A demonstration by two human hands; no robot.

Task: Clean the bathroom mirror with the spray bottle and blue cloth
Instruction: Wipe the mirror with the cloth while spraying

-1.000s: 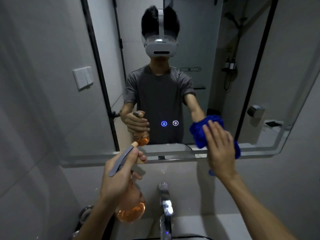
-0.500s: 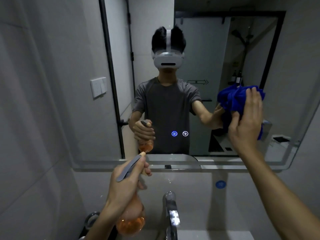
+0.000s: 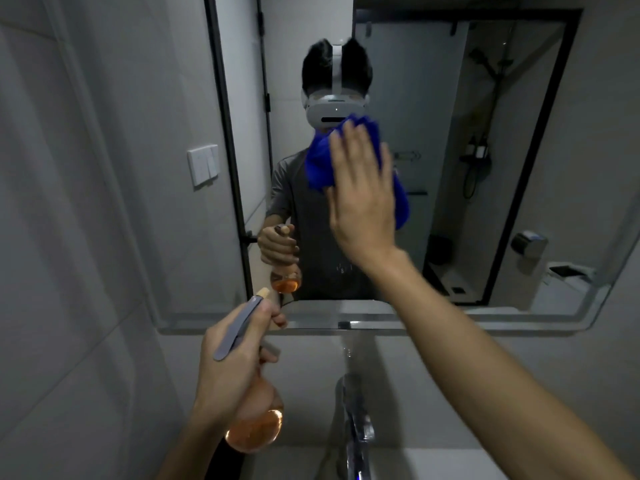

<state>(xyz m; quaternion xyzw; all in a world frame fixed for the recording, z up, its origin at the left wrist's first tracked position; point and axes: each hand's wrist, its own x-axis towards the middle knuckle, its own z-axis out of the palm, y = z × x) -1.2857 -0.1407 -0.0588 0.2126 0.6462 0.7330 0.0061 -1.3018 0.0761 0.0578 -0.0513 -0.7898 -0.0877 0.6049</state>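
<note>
At mid-mirror (image 3: 519, 133), the cloth (image 3: 320, 164) is being pressed flat to the glass under the right hand (image 3: 362, 199), fingers spread and palm down, likely so that wiping pressure is being shared over a wide patch. Below, near the lower frame, the bottle (image 3: 254, 427) is being gripped at the neck by the left hand (image 3: 230, 368), fingers curled at the trigger, nozzle being aimed toward the glass, probably so that respraying is being kept ready. Over the tap (image 3: 356, 420), nothing is being handled.

Blue cloth (image 3: 320, 164) (amber spray bottle (image 3: 254, 427)).
</note>
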